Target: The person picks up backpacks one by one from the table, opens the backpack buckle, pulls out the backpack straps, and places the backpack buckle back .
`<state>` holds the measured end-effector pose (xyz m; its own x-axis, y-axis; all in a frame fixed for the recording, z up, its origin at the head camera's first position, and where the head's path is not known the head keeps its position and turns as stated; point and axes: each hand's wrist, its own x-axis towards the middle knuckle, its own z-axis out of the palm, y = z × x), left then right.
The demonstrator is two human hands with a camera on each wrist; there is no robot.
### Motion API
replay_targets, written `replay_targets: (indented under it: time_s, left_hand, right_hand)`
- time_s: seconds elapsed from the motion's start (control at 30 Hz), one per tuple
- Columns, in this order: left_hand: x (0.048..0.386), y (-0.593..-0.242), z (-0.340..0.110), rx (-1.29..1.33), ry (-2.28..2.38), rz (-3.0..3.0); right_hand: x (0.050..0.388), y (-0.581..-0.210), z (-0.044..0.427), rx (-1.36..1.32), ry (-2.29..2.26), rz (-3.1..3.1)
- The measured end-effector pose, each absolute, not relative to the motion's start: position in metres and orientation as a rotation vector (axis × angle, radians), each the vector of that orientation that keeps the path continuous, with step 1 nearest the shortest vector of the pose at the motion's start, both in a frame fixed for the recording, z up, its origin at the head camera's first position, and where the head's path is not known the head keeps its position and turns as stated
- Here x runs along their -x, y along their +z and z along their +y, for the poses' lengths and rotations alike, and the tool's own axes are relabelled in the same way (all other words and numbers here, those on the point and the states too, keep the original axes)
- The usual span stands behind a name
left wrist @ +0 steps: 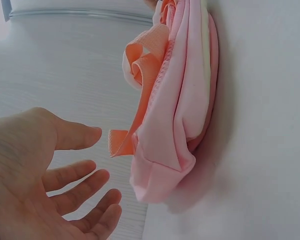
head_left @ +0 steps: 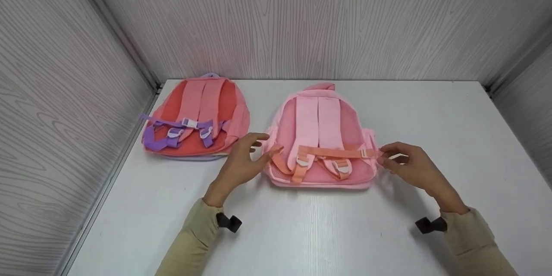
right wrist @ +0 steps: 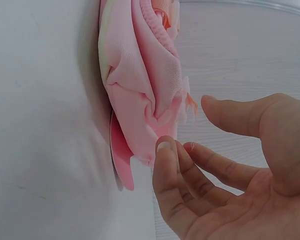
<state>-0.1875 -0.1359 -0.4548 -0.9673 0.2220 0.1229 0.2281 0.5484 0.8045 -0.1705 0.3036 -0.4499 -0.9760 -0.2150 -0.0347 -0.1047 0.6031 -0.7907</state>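
Note:
A pink backpack (head_left: 308,120) lies on the white table with its shoulder straps facing up. An orange webbing strap (head_left: 332,152) crosses its lower part toward a pale buckle (head_left: 364,153) on the right. My left hand (head_left: 241,159) is beside the bag's left edge, thumb and fingers spread. In the left wrist view, a small gap separates that thumb from a loose orange strap end (left wrist: 120,142). At the opposite edge is my right hand (head_left: 409,164), fingers loosely bent around nothing. Its fingertips (right wrist: 165,146) are close to the pink side fabric; whether they touch is unclear.
Left of the pink bag lies a coral-red backpack (head_left: 239,116) with purple straps (head_left: 157,142) and white buckles. Grey wood-grain panels (head_left: 276,21) enclose the white table (head_left: 310,233) at the back and sides.

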Motion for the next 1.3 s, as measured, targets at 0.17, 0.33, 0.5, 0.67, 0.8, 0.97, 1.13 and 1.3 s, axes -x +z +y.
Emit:
replay_targets:
  time_s: [0.17, 0.33, 0.5, 0.67, 0.8, 0.97, 1.13, 1.3]
  left_hand:
    - [0.182, -0.461, -0.142, 0.438, -1.42, -2.744]
    - [0.178, -0.468, -0.145, 0.389, -1.402, -2.823]
    - [0.172, -0.477, -0.147, 0.292, -1.462, -2.915]
    - [0.168, -0.483, -0.146, 0.222, -1.611, -2.905]
    - [0.168, -0.488, -0.144, 0.233, -1.73, -2.874]
    - [0.168, -0.491, -0.141, 0.227, -1.79, -2.866]
    - [0.168, -0.49, -0.139, 0.248, -1.827, -2.846]
    - [0.17, -0.49, -0.138, 0.266, -1.853, -2.809]
  right_hand:
    - [0.168, -0.456, 0.302, 0.259, -1.35, 2.68]
    - [0.165, -0.459, 0.3, 0.22, -1.36, 2.649]
    - [0.164, -0.462, 0.298, 0.213, -1.361, 2.649]
    - [0.163, -0.464, 0.296, 0.211, -1.338, 2.642]
    - [0.163, -0.467, 0.294, 0.198, -1.317, 2.632]
    - [0.163, -0.469, 0.292, 0.209, -1.323, 2.63]
    - [0.162, -0.469, 0.292, 0.216, -1.343, 2.62]
    - [0.162, -0.467, 0.294, 0.211, -1.335, 2.604]
